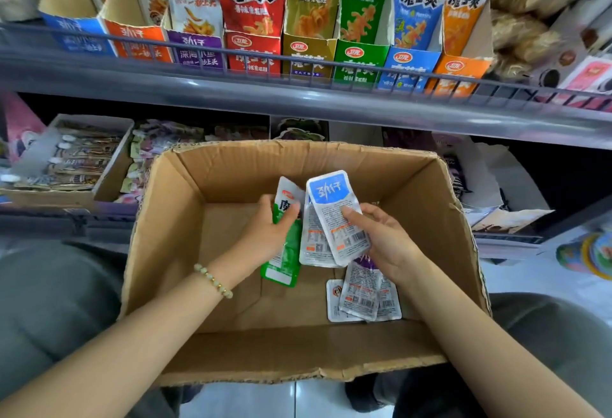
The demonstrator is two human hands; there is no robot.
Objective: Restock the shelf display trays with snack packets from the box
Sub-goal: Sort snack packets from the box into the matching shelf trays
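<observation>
Ragged-edged, the corrugated box [298, 351] is set below the shelf trays [311, 56]. Within it a glossy green packet [285, 260], half hidden by fingers, is gripped by the left hand [268, 232]; overlapping flat blue-topped packets [334, 215] are pinched by the right hand [387, 239].

hands [326, 235] gripping snack packets [334, 215], box [172, 219]

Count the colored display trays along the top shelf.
8, left to right: first blue tray, first orange tray, purple tray, red tray, gold tray, green tray, second blue tray, second orange tray. More may be hidden past the left edge.
</observation>
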